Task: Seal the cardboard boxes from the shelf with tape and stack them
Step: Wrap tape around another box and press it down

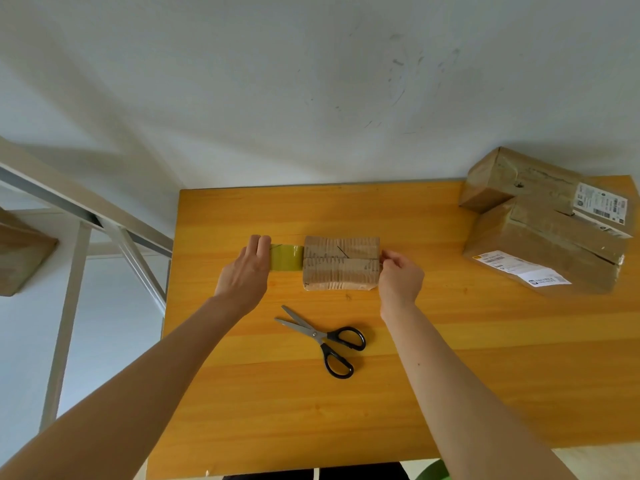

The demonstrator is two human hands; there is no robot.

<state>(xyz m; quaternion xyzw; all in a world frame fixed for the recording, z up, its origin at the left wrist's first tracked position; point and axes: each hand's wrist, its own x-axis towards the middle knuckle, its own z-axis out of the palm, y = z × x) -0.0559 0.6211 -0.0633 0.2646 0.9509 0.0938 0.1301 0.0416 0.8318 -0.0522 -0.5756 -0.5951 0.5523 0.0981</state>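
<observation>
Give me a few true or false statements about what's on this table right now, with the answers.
1. The scissors lie open on the table. True.
2. The left hand holds the tape roll to the left of the small box. True.
3. The right hand holds the scissors. False: it pinches at the small box's right edge.
4. The two far boxes stand apart. False: one rests on the other.
</observation>
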